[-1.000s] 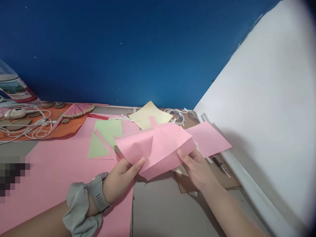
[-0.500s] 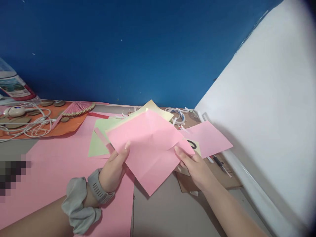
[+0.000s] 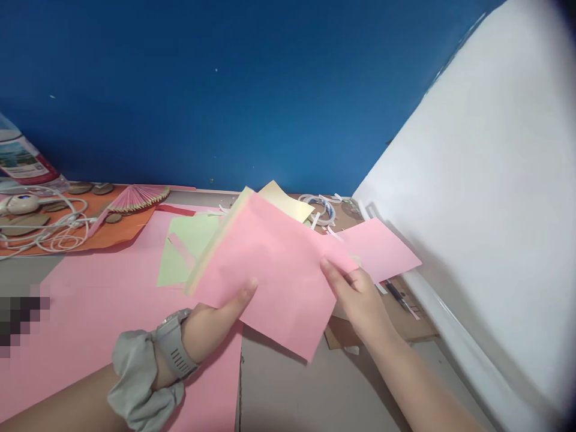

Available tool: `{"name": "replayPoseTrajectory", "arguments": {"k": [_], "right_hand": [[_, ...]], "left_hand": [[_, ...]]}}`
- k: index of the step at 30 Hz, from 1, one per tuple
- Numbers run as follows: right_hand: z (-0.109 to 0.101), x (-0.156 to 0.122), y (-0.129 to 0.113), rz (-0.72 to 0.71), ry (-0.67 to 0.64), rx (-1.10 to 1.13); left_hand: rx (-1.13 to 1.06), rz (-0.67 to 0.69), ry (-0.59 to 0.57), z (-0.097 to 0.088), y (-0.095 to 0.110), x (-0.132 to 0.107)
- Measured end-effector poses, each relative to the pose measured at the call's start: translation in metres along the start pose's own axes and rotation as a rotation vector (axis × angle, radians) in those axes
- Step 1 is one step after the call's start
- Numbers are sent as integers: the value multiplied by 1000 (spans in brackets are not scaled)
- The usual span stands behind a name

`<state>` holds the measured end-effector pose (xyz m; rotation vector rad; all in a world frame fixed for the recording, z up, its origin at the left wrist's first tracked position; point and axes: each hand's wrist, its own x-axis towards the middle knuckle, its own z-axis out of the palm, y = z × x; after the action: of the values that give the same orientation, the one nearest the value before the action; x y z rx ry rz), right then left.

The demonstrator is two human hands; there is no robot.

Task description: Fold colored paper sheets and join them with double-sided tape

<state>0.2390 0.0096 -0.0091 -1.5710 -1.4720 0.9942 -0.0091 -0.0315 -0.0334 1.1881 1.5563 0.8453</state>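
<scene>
A pink sheet of paper [image 3: 279, 258] is held up in front of me, tilted, with a pale yellow strip along its upper left edge. My left hand [image 3: 220, 324] grips its lower left side, thumb on the front and fingers hidden behind. At the right side, my right hand [image 3: 355, 294] pinches the sheet between thumb and fingers; a pink flap shows by that thumb. Behind it lie a green sheet [image 3: 173, 267], a yellow sheet [image 3: 288, 204] and another pink sheet [image 3: 382, 249].
A large pink sheet [image 3: 99, 324] covers the left of the table. On orange paper [image 3: 135, 231] are a pleated pink fan [image 3: 135, 198] and white cables [image 3: 63, 234]. A bottle [image 3: 27, 159] stands far left. Tape rolls [image 3: 324, 210] and a pen [image 3: 398, 295] lie at the right.
The held pink sheet has turned, its top corner shifting left and its bottom corner right. My left thumb sits farther right on the sheet; my right hand still pinches it.
</scene>
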Motion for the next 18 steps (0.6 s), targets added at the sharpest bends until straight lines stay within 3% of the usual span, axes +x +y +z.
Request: {"name": "replayPoseTrajectory", "arguments": {"k": [2,4,7,12,15,18], "right_hand": [[1,0,0,4,-8,130],[3,0,0,9,-74,198],[3,3,0,4,-105,178],[-9,13,6,-3,34,110],[-16,13,2,-14,-63,22],[-17,8,-5,-38,-176,-57]], "left_hand": [[15,-153,36,1,7,-1],[-9,-190,49,2,9,-1],[-92,-103,-21,4,6,-1],[-259,27,-74,-2,19,7],[-436,127,-116,-19,40,21],[-295,185,-128,-36,50,37]]}}
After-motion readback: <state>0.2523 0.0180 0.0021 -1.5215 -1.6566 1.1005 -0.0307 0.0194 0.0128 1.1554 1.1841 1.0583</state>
